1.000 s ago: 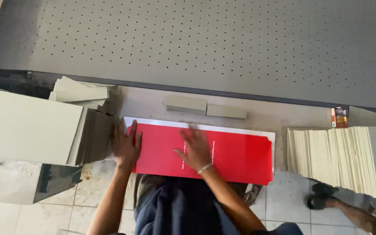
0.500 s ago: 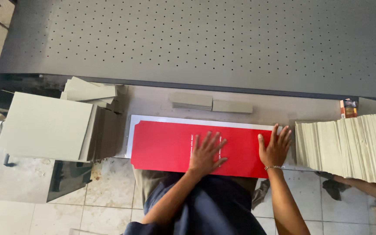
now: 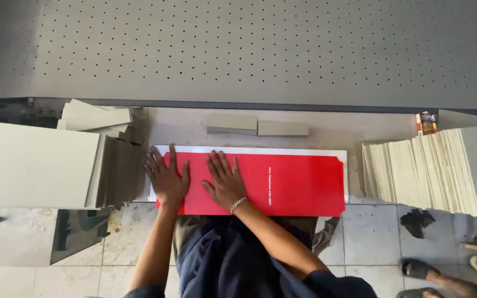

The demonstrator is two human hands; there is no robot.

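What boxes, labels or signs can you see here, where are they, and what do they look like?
Small packet: at the far right of the bench, behind the grey board stack; boxy, orange-red with light patches.
Red sheet: flat in front of the person, long, with clipped corners and a short line of white print in the middle; left hand and right hand press flat on it.
No screens or signs.

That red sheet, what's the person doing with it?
A person presses both hands flat on a long red sheet lying on a white board at the edge of a grey table. The left hand rests on its left end, the right hand beside it. Stacks of grey cards sit to the left and right.
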